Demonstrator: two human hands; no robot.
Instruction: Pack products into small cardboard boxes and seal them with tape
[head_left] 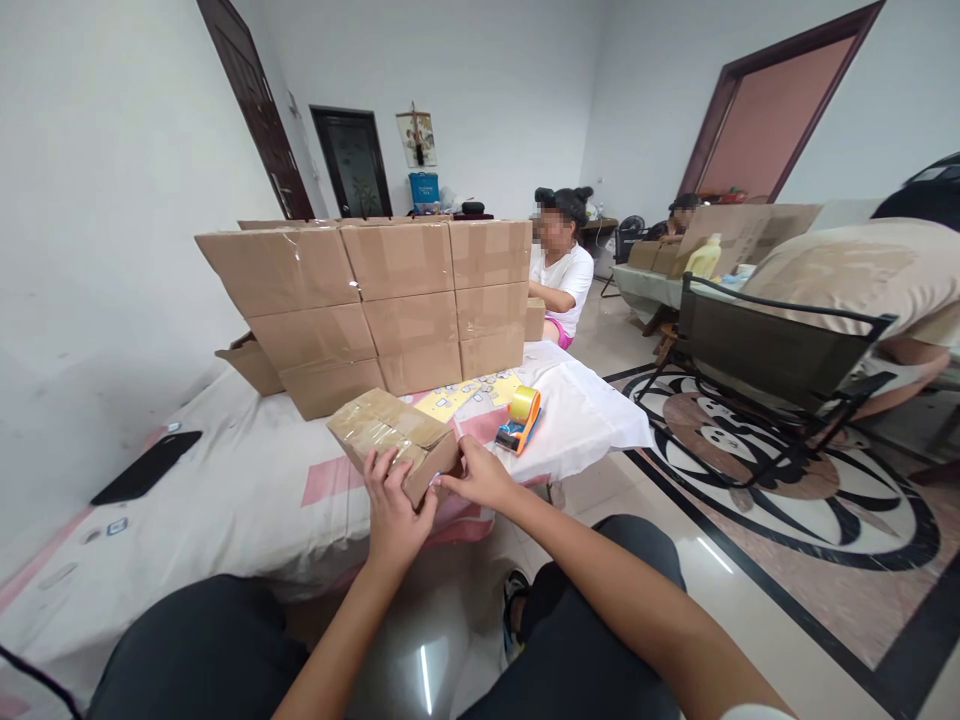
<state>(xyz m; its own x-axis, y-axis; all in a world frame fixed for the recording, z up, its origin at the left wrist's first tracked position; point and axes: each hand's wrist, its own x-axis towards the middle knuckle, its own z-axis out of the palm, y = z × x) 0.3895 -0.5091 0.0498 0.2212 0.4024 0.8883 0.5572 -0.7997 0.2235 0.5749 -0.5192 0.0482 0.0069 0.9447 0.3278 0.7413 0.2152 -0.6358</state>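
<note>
A small taped cardboard box (382, 428) lies at the near edge of a cloth-covered table, its right end turned towards me. My left hand (396, 505) grips its near side, fingers over the top and thumb by the lower edge. At the box's right end, my right hand (480, 475) holds the corner, with the thumb near its lower edge; some of its fingers are hidden. Just right of the box, an orange and blue tape dispenser (525, 405) with a yellowish roll rests on the cloth. Clear tape shines across the box's top.
Stacked cardboard boxes (405, 330) form a wall behind the box. An open carton (255, 365) stands at their left, and a black phone (146, 467) lies further left. A co-worker (562, 265) sits beyond the stack. A folding chair (772, 350) stands right.
</note>
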